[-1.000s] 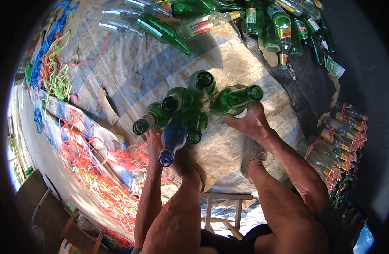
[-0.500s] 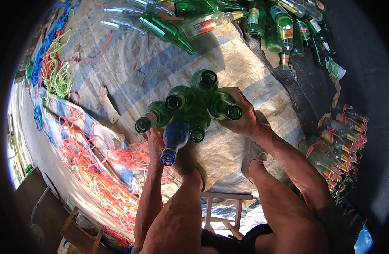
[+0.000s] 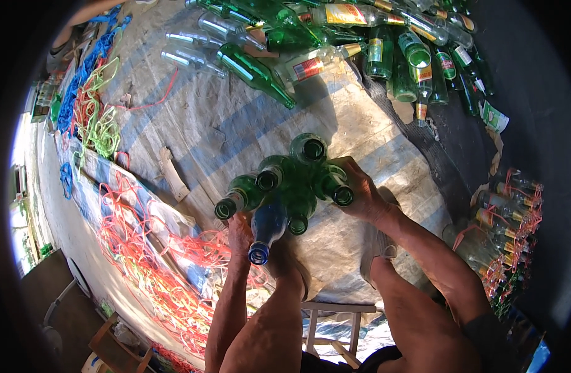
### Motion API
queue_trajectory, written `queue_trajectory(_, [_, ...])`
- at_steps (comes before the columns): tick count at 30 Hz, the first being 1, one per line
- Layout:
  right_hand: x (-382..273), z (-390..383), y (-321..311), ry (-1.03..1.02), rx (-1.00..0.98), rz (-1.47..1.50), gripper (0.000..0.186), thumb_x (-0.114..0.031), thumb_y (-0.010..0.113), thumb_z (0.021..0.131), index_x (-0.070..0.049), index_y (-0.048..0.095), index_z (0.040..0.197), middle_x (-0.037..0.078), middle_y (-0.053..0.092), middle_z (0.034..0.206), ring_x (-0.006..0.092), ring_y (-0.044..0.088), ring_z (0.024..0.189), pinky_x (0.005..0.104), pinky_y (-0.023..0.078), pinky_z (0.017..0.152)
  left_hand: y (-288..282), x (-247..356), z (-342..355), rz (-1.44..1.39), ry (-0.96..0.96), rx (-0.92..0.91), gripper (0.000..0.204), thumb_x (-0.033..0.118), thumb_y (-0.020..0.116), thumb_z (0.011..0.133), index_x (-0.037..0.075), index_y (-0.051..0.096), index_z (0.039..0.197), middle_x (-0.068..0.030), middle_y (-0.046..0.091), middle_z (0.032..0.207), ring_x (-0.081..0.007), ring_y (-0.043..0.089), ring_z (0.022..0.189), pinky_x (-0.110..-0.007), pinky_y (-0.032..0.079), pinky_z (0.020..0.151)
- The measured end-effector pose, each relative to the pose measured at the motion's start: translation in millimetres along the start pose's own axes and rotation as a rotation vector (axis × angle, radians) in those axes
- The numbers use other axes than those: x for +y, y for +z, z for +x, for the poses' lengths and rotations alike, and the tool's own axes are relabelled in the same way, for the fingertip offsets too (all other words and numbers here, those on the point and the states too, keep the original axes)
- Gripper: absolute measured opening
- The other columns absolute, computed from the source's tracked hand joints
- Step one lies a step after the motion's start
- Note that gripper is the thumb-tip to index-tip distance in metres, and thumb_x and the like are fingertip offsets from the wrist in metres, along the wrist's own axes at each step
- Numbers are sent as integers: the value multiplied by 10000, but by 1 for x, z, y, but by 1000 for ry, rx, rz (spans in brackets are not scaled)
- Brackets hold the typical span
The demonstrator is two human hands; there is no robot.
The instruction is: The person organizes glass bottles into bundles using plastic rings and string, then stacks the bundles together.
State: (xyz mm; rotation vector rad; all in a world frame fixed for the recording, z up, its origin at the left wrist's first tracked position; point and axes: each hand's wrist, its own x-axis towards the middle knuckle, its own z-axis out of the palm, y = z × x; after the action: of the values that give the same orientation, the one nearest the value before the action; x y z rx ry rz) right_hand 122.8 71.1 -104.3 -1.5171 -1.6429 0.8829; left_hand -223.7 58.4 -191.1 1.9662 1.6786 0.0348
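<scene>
Between my two hands a tight bunch of glass bottles stands with the open mouths toward me. Several are green (image 3: pixel 270 174), and one blue bottle (image 3: pixel 269 225) leans out on the near side. My right hand (image 3: pixel 362 194) is closed around the outer green bottle (image 3: pixel 329 182) on the right. On the left, my left hand (image 3: pixel 239 231) presses against the bunch, below the leftmost green bottle (image 3: pixel 242 193); its fingers are mostly hidden behind the glass. No tie around the bunch can be made out.
A striped, dirty tarp (image 3: pixel 217 124) covers the ground. Loose bottles (image 3: pixel 379 53) lie heaped at the far side. Tied bottle bundles (image 3: pixel 506 217) stand at right. Red plastic strips (image 3: pixel 142 255) tangle at left, near blue strips (image 3: pixel 80 93). Another person's arm (image 3: pixel 86 15) shows far left.
The whole view has shifted, so the scene sits lower in the picture. The bunch and both hands have come slightly nearer to me. Another person's arm has appeared at the far left.
</scene>
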Motion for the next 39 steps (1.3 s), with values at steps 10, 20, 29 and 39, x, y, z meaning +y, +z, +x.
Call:
queue_trajectory(10, [2, 1, 0, 7, 0, 34, 555, -63, 831, 753, -60, 611, 1262, 155, 635, 1175, 320, 639, 1101, 383, 553, 935, -9, 5, -1, -148, -141, -92, 710, 405, 840, 755, 244, 589, 1398, -143, 482, 1423, -416, 423, 1312, -502, 412, 1076])
queue_trajectory(20, [8, 5, -4, -52, -62, 79, 563, 20, 800, 759, -76, 601, 1276, 145, 622, 1186, 289, 613, 1134, 356, 544, 961, -10, 5, -3, -186, -82, -15, 699, 410, 829, 780, 146, 562, 1371, -189, 523, 1319, -417, 485, 1223, -494, 461, 982])
queue_trajectory(29, [75, 41, -22, 561, -73, 867, 239, -136, 533, 1069, -55, 604, 1282, 21, 600, 1047, 92, 578, 866, 209, 492, 748, -21, 24, -2, -308, -179, -79, 806, 371, 867, 754, 152, 522, 1448, -205, 456, 1385, -411, 424, 1308, -486, 479, 985])
queue_trajectory(39, [61, 155, -8, 452, -192, 345, 627, -341, 728, 922, 46, 511, 1366, 206, 651, 1254, 272, 669, 1084, 389, 565, 852, -19, 20, -9, -291, -71, -21, 806, 339, 891, 698, 91, 525, 1372, -189, 529, 1306, -386, 470, 1210, -465, 443, 974])
